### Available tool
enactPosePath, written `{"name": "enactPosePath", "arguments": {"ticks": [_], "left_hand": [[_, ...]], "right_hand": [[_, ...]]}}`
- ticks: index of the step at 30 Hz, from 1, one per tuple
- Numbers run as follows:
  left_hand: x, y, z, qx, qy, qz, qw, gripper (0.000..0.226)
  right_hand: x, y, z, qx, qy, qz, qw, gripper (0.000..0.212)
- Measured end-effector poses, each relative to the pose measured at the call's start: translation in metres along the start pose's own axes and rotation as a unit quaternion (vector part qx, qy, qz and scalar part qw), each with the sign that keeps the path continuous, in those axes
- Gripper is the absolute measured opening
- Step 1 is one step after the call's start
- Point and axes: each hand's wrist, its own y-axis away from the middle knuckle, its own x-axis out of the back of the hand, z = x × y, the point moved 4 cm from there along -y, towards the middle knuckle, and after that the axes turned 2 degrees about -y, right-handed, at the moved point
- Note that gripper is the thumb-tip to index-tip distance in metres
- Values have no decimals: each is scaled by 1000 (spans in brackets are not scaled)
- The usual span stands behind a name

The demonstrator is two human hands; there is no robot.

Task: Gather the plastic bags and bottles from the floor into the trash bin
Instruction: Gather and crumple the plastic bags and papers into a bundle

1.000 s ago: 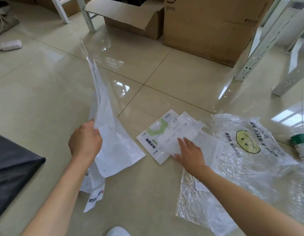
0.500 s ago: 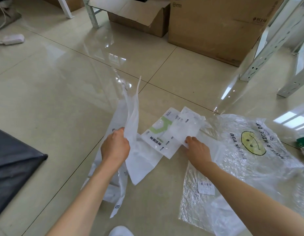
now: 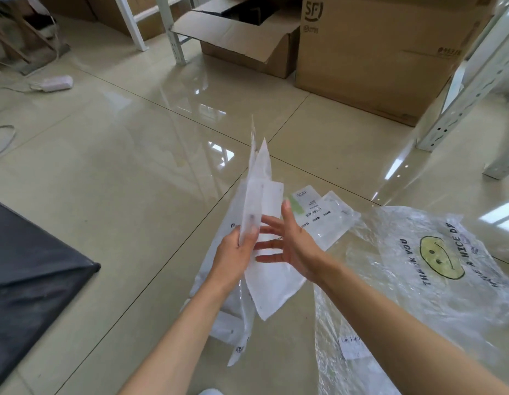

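My left hand (image 3: 234, 252) grips a bunch of white plastic bags (image 3: 264, 192), held upright above the floor with their lower ends hanging down. My right hand (image 3: 291, 243) is spread open against the right side of that bunch, fingers apart and touching the bags. Two small printed bags (image 3: 321, 215) lie flat on the tiles just beyond my right hand. A large clear bag with a yellow smiley face (image 3: 441, 258) is spread on the floor at the right. The black trash bin bag (image 3: 28, 269) shows at the left edge. No bottle is in view.
Cardboard boxes (image 3: 370, 52) stand along the back, one open (image 3: 247, 38). White metal rack legs (image 3: 461, 89) rise at the right and back left. A white power strip (image 3: 52, 83) with cable lies far left. A white shoe tip (image 3: 210, 392) shows at the bottom.
My left hand carried the bunch of bags rightward toward the middle. My right hand left the small bags on the floor and rose to meet the bunch, fingers spread.
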Motion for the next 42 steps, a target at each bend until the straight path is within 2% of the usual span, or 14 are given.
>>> {"name": "enactPosePath", "arguments": {"ticks": [3, 6, 10, 12, 14, 19, 22, 26, 29, 32, 34, 36, 39, 42], "left_hand": [[3, 3, -6, -4, -26, -22, 999, 38], [8, 0, -11, 10, -31, 22, 999, 27], [23, -7, -18, -4, -155, 112, 981, 30], [28, -9, -20, -14, -206, 130, 970, 24], [31, -10, -22, -22, -245, 134, 960, 16], [34, -14, -22, -45, -286, 156, 944, 29], [33, -18, -20, -55, -282, 151, 946, 34], [35, -22, -16, -51, -295, 142, 944, 36], [40, -23, -14, -37, -302, 154, 940, 18], [38, -22, -10, -32, -292, 169, 941, 20], [31, -22, -6, -28, -279, 160, 946, 22], [23, -22, -2, -24, -249, 142, 958, 18], [9, -19, 3, -18, -168, 107, 980, 19], [-1, -12, 5, -28, -113, 62, 991, 22]], "right_hand": [[-4, -1, 8, -9, -37, -23, 999, 74], [-5, -4, 18, -8, -24, -43, 999, 72], [9, -17, 33, -19, 135, 18, 990, 54], [32, -29, 41, -6, 328, 124, 937, 43], [56, -39, 45, 10, 510, 175, 842, 49], [101, -67, 53, -38, 772, 117, 624, 84], [107, -77, 58, -32, 819, 69, 569, 87], [102, -82, 60, 45, 846, 70, 527, 57], [103, -80, 46, 47, 807, 114, 577, 33], [96, -71, 20, 96, 687, 216, 687, 14], [78, -56, 8, 126, 561, 246, 781, 31], [53, -39, 3, 137, 435, 211, 864, 37], [16, -12, 4, 96, 221, 78, 967, 40], [2, 5, 9, 34, 98, -5, 995, 63]]}}
